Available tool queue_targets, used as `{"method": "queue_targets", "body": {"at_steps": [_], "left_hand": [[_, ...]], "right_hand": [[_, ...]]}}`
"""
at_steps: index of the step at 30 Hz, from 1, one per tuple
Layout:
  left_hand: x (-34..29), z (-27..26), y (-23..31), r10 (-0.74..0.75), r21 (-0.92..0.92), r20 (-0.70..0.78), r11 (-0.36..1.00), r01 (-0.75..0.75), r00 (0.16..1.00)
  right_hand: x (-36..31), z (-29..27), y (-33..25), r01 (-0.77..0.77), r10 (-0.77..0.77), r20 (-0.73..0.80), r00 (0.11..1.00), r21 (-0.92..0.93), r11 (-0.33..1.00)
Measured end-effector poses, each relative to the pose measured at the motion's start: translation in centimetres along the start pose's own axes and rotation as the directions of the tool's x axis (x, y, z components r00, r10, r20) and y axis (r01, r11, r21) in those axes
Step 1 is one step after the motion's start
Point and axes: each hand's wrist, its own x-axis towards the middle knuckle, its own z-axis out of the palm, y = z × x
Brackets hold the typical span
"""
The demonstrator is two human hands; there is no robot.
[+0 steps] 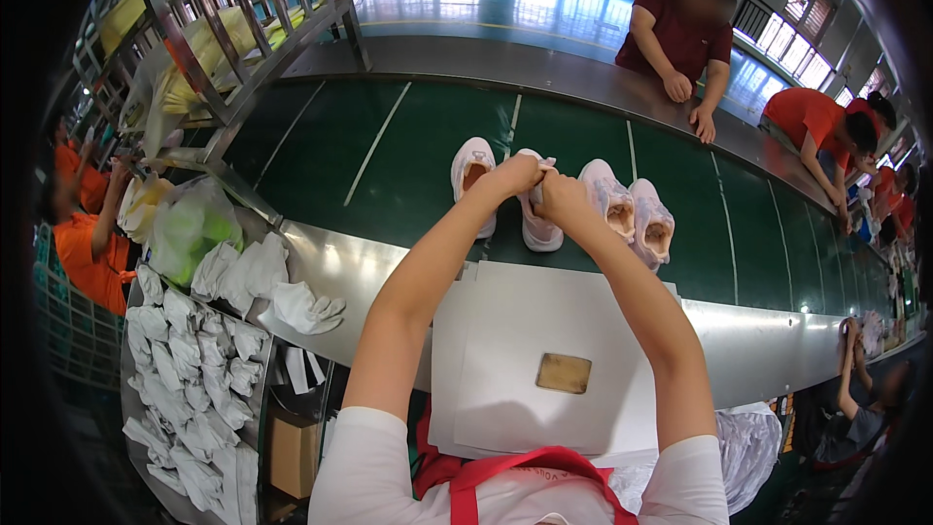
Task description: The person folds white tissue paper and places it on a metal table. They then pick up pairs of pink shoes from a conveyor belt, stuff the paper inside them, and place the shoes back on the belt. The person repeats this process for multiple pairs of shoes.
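Observation:
Both my arms reach out over the green conveyor belt [389, 165]. My left hand [518, 175] and my right hand [561, 197] meet at the upper of a pale pink-white sneaker [542, 233], fingers closed on it. A small pale bit shows between my fingertips, but which part of the shoe they grip is hidden. To the left of my hands stands another pale sneaker [474, 154], partly behind my left forearm. Right of them are two more, a nearer sneaker [600, 178] and an outer sneaker [657, 224], their openings showing beige lining.
A white board [505, 331] with a small brass-coloured plate [564, 373] lies before me. White stuffed bundles fill a bin [194, 379] at left, below a metal rack [209, 58]. Across the belt a person [680, 34] leans on the steel edge; others work farther right.

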Motion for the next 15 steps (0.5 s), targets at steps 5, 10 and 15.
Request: {"method": "queue_targets", "body": {"at_steps": [5, 10, 15], "left_hand": [[0.0, 0.4, -0.1, -0.02, -0.012, 0.016, 1.0, 0.021, 1.0], [2.6, 2.5, -0.2, 0.133, 0.019, -0.007, 0.991, -0.132, 0.991], [0.4, 2.3, -2.4, 0.266, -0.15, 0.096, 0.956, -0.25, 0.959]], "right_hand": [[1.7, -2.3, 1.7, 0.183, -0.133, 0.352, 0.927, -0.112, 0.977], [3.3, 6.4, 4.2, 0.116, -0.173, -0.12, 0.978, -0.383, 0.917], [0.0, -2.2, 3.0, -0.083, 0.098, -0.091, 0.991, 0.16, 0.984]]}}
